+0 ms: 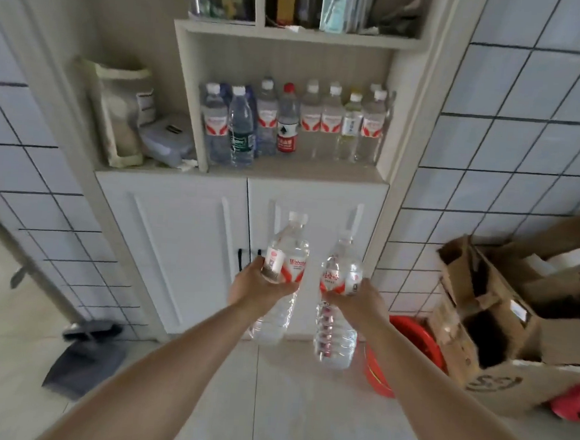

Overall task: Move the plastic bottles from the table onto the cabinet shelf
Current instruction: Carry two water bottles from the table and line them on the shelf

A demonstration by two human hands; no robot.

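My left hand point(260, 286) grips a clear plastic bottle point(288, 250) with a red-and-white label and a white cap, tilted with its cap up and to the right. My right hand point(351, 298) grips a second clear bottle point(335, 340) of the same kind round its label, nearly upright. Both bottles hang in front of the white cabinet doors point(183, 246), below the open cabinet shelf point(295, 170). Several bottles point(288, 123) stand in a row on that shelf, most with white caps and one with a red cap. No table shows.
Books fill the compartments above the shelf. A cloth bag point(121, 111) and a grey box point(167, 139) sit on the cabinet top to the left. Open cardboard boxes point(501, 324) and a red basin point(407, 345) stand at the right, a dustpan point(83, 356) on the floor at the left.
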